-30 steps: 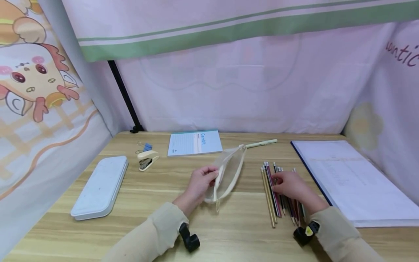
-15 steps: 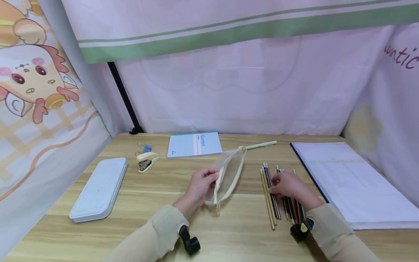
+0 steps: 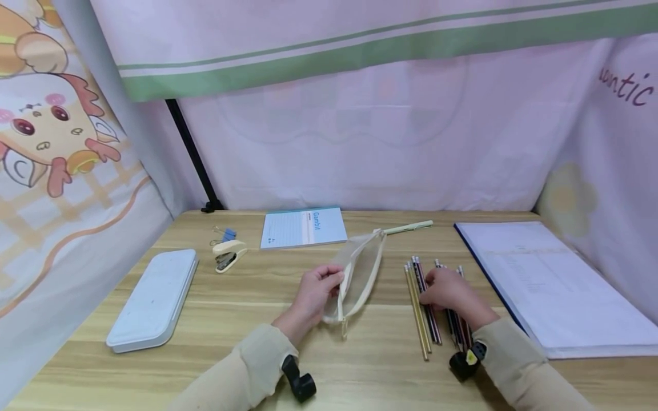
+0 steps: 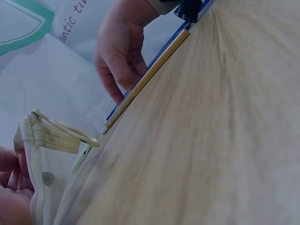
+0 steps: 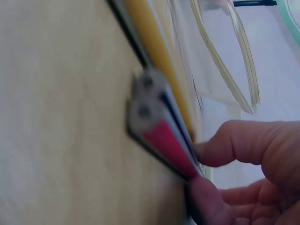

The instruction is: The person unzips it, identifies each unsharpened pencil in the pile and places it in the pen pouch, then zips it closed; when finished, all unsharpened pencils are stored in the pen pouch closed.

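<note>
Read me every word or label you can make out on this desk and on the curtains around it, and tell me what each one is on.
"Gambit": printed in blue on the notepad.
"ontic": purple script on the right curtain, cut off at the picture's edge, so only part of a word.
Small print on the notepad and on the white sheet: too small to read.

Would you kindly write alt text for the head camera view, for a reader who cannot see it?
A person's left hand grips the edge of an open mesh pouch on a wooden desk, while the right hand rests on a row of pencils. Further off lie a white case, stapler, notepad, pen and large open book.
</note>
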The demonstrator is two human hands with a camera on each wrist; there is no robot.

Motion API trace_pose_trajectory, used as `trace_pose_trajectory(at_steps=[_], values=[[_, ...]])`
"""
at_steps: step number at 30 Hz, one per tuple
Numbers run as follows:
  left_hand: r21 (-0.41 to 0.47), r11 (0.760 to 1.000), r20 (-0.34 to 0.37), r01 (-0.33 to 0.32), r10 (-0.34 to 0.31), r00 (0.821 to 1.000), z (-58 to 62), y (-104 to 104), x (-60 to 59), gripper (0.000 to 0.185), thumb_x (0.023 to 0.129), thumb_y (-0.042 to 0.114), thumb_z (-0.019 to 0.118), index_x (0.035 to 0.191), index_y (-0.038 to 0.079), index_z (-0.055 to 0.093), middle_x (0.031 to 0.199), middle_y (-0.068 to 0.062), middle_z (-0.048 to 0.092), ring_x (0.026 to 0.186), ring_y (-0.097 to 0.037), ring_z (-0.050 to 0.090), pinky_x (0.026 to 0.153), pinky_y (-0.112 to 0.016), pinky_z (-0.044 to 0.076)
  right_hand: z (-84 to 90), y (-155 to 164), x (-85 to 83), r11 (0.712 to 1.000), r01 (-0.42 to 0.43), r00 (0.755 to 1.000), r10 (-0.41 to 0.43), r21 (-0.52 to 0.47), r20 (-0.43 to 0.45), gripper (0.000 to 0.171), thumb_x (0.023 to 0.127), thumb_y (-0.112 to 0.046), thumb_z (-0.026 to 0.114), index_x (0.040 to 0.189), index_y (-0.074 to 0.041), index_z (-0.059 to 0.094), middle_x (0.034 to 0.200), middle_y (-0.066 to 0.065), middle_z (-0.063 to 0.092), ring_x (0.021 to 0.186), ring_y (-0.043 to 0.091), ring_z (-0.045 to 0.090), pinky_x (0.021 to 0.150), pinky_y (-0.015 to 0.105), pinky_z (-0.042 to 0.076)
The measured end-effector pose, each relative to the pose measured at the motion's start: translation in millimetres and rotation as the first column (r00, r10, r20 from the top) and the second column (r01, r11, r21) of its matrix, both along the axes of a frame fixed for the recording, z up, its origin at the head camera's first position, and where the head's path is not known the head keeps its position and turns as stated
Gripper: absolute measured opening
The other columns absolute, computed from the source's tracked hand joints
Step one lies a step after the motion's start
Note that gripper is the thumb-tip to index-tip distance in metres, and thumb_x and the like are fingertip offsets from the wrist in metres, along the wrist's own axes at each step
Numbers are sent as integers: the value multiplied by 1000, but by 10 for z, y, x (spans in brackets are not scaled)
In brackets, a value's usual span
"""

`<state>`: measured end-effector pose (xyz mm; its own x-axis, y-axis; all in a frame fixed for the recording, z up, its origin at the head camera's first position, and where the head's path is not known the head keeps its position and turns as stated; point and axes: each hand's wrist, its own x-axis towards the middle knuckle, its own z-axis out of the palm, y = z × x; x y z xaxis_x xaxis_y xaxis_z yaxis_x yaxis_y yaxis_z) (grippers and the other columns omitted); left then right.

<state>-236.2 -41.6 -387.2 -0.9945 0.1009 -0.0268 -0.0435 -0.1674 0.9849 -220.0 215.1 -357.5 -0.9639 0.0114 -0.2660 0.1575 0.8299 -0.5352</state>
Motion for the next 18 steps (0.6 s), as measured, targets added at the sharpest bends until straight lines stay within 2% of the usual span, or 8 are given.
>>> trace_pose_trajectory(at_steps=[4, 12, 18], values=[[-5, 1000, 2, 4, -4, 1000, -5, 11, 0, 20, 85, -3, 58, 101, -14, 59, 73, 2, 59, 61, -7, 52, 58, -19, 45, -26, -17, 7, 1000, 28, 999, -28, 5, -22, 42, 74, -13, 68, 108, 8, 55, 85, 12, 59, 62, 16, 57, 57, 29, 46], [-7, 1000, 9, 16, -15, 1000, 3, 19, -4, 21, 85, -2, 58, 102, -14, 59, 74, 2, 59, 61, -7, 52, 58, -19, 45, -40, -25, 25, 998, 60, 997, -61, -34, -46, 29, 73, -11, 69, 94, 4, 57, 86, 12, 58, 62, 16, 57, 55, 27, 48], [-1, 1000, 13, 15, -15, 1000, 13, 29, 4, 20, 85, -3, 58, 102, -14, 59, 74, 2, 59, 60, -7, 52, 57, -19, 45, -66, -30, 37, 997, 70, 996, -72, -38, -58, 18, 71, -13, 68, 80, -1, 57, 71, 6, 56, 58, 15, 54, 53, 27, 45]])
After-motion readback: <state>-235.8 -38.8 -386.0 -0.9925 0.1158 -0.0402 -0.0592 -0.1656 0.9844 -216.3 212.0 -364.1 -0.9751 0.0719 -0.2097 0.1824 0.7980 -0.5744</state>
